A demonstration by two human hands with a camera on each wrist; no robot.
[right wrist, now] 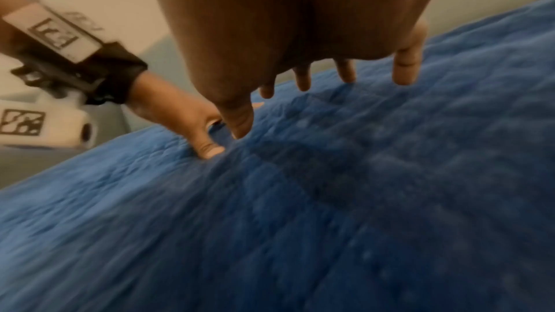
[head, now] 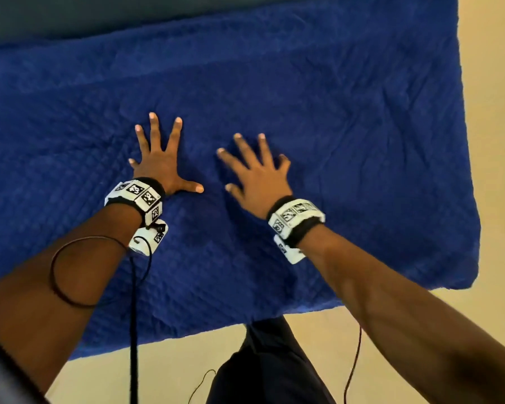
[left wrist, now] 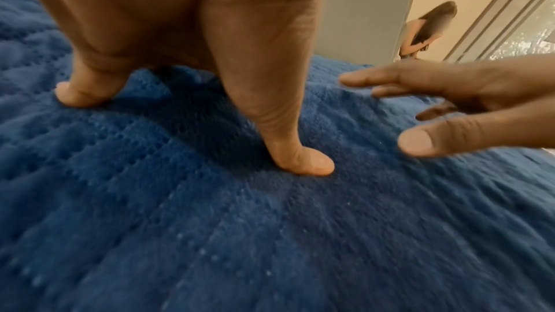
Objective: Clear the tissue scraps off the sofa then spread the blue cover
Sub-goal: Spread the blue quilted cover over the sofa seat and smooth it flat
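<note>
Sofa (head: 70,16) is wearing the cover (head: 333,112); left hand (head: 161,167) pressing it flat, right hand (head: 260,176) hovering, both grips splayed apart.

The blue cover (head: 303,83) is looking like quilted cloth, matt and fuzzy; the wrist bands (head: 295,217) are perhaps smooth plastic.
</note>
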